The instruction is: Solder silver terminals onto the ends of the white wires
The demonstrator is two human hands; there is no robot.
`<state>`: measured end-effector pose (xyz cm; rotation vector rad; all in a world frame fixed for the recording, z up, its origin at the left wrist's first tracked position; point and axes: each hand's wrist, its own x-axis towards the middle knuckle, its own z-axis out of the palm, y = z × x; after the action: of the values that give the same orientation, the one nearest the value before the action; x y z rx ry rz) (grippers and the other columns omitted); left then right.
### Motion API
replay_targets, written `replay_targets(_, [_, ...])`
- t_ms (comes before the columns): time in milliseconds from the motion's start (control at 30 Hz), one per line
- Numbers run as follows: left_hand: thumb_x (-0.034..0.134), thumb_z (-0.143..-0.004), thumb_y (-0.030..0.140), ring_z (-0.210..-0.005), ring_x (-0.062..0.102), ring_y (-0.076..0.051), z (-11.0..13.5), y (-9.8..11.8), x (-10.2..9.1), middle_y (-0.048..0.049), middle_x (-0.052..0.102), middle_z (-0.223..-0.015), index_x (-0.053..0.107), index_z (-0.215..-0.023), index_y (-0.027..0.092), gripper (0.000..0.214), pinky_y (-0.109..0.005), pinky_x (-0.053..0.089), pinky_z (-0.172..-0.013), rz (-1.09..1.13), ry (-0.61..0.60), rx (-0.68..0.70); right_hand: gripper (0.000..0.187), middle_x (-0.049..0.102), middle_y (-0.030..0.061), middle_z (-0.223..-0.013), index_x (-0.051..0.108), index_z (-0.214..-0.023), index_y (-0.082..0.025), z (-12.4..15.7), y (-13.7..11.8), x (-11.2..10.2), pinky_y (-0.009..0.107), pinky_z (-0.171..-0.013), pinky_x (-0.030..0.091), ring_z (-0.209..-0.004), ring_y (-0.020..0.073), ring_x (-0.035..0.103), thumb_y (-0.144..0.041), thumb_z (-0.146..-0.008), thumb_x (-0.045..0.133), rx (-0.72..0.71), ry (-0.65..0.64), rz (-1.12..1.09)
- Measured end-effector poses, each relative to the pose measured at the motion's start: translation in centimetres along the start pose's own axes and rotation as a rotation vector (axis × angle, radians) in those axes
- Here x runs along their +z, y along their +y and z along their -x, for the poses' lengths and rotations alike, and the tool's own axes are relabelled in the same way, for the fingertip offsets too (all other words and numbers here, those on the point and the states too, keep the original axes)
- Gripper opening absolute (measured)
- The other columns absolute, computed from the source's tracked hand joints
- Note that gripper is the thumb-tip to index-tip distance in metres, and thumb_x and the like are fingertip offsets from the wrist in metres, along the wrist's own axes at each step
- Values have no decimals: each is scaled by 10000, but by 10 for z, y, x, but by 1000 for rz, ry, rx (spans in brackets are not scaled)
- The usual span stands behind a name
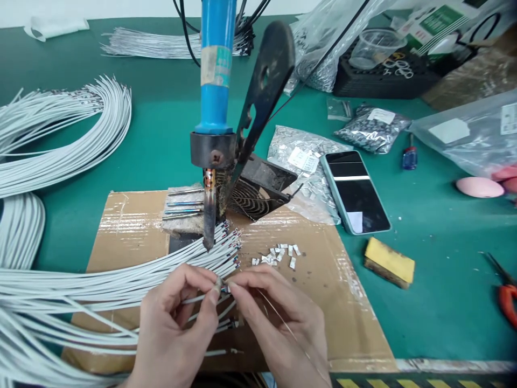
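My left hand (pixel 177 318) is closed, thumb and index finger pinching the end of a white cable. Its fingertips meet those of my right hand (pixel 278 318), which is closed on a small white connector at that cable's tip, mostly hidden by the fingers. A thin solder wire (pixel 288 328) runs through my right hand down toward the wrist. Just above the hands, a blue-handled soldering iron (pixel 218 102) hangs tip down in a black stand (pixel 262 81). Beneath its tip lies a bundle of white cables (pixel 161 277) with stripped coloured ends. Several loose white connectors (pixel 278 253) lie on the cardboard (pixel 323 302).
A small fan (pixel 258 194) stands behind the iron. On the right are a phone (pixel 357 191), a yellow sponge (pixel 390 262), a screwdriver (pixel 409 153) and red-handled pliers (pixel 507 296). Bags of parts (pixel 302 161) lie behind; coiled cables (pixel 109 129) lie at the left.
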<state>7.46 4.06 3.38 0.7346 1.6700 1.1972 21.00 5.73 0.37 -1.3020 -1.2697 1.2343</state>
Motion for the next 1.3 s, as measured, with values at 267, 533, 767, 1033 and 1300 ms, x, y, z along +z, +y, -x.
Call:
replay_targets(267, [798,-709,219,-560,532,-96,-2,4,-3,45,635,-594,693,-654,207,119,-146,432,-527,-11,14,-101,72,690,11,-759,885,-807,-279,-1,0,0,200,-498,464,-529,87,535,-267,-845,825,256,-50,-299])
replay_targets(533, [800,-699,212,-551,508,-99,-1,2,-4,33,643,-590,687,-652,207,122,-159,394,-510,-29,-8,-107,163,723,14,-774,900,-914,-329,3,3,-1,197,-513,511,-548,102,589,-218,-886,786,151,-86,-228])
replay_targets(767, [776,-709,214,-561,528,-85,0,1,-2,48,635,-593,689,-653,203,104,-142,407,-542,-19,20,-95,251,734,14,-811,880,-952,-313,6,1,-6,199,-651,587,-704,144,691,-121,-902,727,-106,6,-2])
replay_targets(1033, [783,-718,233,-576,507,-110,0,-3,-5,28,639,-619,696,-663,215,104,-172,410,-529,-90,-9,-66,114,711,-10,-794,854,-848,-304,4,4,-8,172,-537,528,-554,88,600,-217,-886,790,102,48,-86])
replay_targets(1300, [793,-743,214,-676,649,-122,3,-3,-4,12,723,-714,710,-678,225,106,-132,446,-531,-15,-41,-43,88,688,-7,-741,856,-790,-263,2,-4,-3,158,-501,505,-511,65,573,-231,-862,818,202,-9,-286])
